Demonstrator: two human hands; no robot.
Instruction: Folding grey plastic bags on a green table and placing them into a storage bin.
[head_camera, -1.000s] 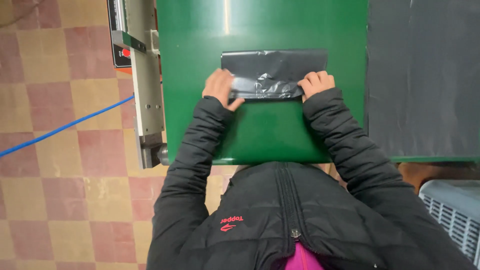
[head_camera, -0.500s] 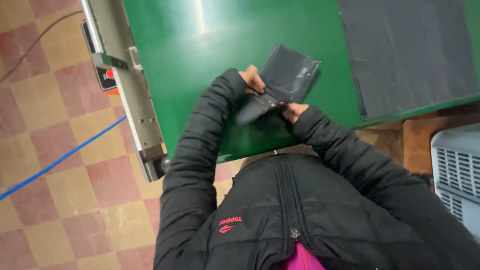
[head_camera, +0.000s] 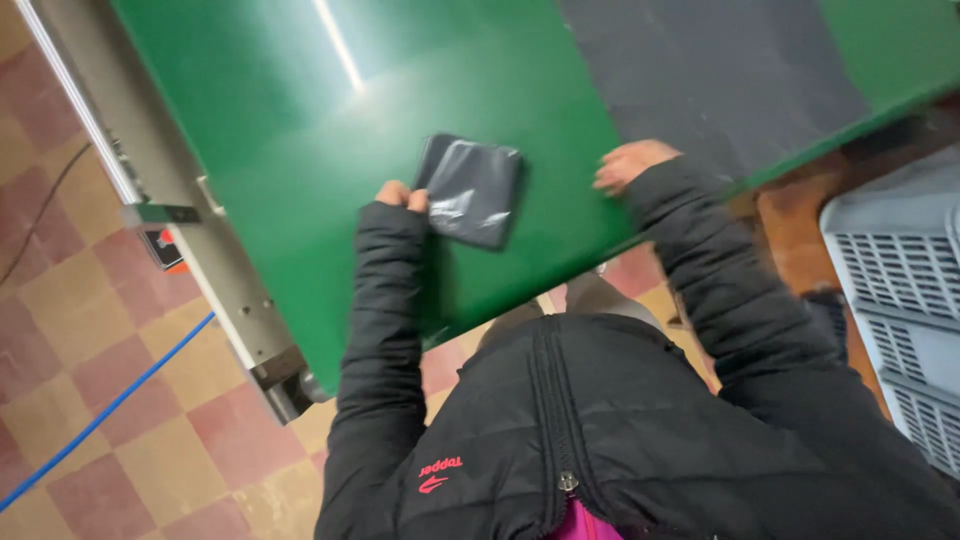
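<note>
Folded dark plastic bag (head_camera: 470, 190) flat on green tabletop (head_camera: 300, 120), pinched at its near-left edge by left hand (head_camera: 400, 196); right hand (head_camera: 630, 163) empty, resting well apart to the right.

The left hand (head_camera: 398, 195) touches the left edge of a folded black bag (head_camera: 470, 189) that lies flat on the green table (head_camera: 300, 150). The right hand (head_camera: 630, 163) rests palm down on the table, apart from the bag, near a dark sheet (head_camera: 700, 80) spread further along. A metal rail (head_camera: 150, 190) edges the table on the left; a grey crate (head_camera: 895, 290) stands at the right on the checkered floor (head_camera: 90, 340), where a blue cable (head_camera: 100, 415) runs
</note>
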